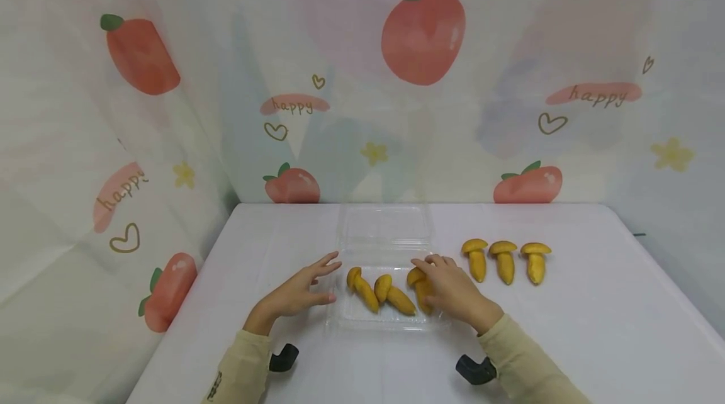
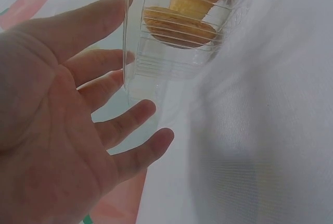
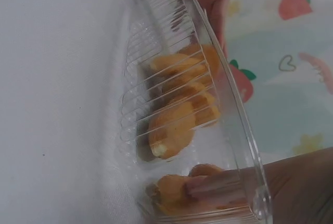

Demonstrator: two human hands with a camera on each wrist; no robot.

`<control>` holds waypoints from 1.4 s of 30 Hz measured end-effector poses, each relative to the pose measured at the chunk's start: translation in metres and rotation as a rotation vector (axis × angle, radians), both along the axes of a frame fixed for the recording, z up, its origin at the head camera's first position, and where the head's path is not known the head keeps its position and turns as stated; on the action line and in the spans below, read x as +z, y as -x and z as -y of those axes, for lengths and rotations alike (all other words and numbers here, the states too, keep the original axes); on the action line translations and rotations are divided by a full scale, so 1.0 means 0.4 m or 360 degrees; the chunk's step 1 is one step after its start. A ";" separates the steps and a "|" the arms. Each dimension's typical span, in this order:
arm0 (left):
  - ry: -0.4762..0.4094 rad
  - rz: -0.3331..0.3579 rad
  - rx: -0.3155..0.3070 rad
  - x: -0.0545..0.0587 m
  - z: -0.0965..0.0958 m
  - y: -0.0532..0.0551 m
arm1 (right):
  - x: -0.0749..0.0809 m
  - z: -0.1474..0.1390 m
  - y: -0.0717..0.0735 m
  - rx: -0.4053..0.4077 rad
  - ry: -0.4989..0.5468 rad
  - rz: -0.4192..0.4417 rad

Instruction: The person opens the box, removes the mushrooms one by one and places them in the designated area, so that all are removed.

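A clear plastic clamshell box (image 1: 391,327) stands on the table, its lid (image 1: 386,224) folded back. Inside lie a yellow mushroom (image 1: 365,292) at the left and another mushroom (image 1: 396,297) in the middle, both slanted. My right hand (image 1: 457,292) reaches into the box's right end and pinches a third mushroom (image 1: 420,287), partly hidden behind the fingers. In the right wrist view, a digit shows against this mushroom (image 3: 171,195) through the clear wall. At the box's left side, my left hand (image 1: 296,292) holds nothing, fingers spread, fingertips right at the rim (image 2: 125,36).
To the right of the box, three more yellow mushrooms (image 1: 505,262) stand in a row, caps toward the back. A black curved piece (image 1: 284,358) shows by the left sleeve, and a similar black piece (image 1: 476,369) by the right. A fruit-printed curtain (image 1: 351,77) hangs behind the white table.
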State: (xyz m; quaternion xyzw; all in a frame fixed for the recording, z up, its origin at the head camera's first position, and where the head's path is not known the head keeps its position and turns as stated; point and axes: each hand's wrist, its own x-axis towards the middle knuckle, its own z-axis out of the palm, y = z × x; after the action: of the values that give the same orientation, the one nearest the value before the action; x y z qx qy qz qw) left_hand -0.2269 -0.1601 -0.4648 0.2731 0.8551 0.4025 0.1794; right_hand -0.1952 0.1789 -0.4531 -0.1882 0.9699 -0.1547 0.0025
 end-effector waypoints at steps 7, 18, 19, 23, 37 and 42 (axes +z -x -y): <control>0.0013 -0.0019 0.0006 0.000 -0.001 -0.002 | -0.002 0.006 0.000 -0.0045 -0.0035 0.0008; -0.0005 -0.0017 -0.0018 0.000 -0.002 -0.002 | 0.002 0.010 -0.018 -0.0092 0.0086 -0.0007; -0.0007 -0.0018 -0.0020 0.001 -0.002 -0.002 | 0.002 0.010 -0.018 -0.0095 0.0093 -0.0011; -0.0018 -0.0011 -0.0020 0.002 -0.001 -0.003 | 0.000 0.011 -0.018 -0.0100 0.0114 -0.0020; -0.0012 -0.0012 -0.0018 0.005 -0.002 -0.004 | -0.013 0.003 -0.025 -0.0126 0.0307 -0.0032; -0.0004 -0.0011 -0.0004 0.005 -0.003 -0.003 | -0.024 -0.005 -0.032 -0.0150 0.0495 -0.0099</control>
State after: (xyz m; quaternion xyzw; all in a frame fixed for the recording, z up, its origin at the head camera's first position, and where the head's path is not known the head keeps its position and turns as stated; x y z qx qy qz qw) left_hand -0.2255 -0.1588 -0.4629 0.2757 0.8549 0.4024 0.1767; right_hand -0.1824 0.1809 -0.4626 -0.1453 0.9416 -0.2970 -0.0639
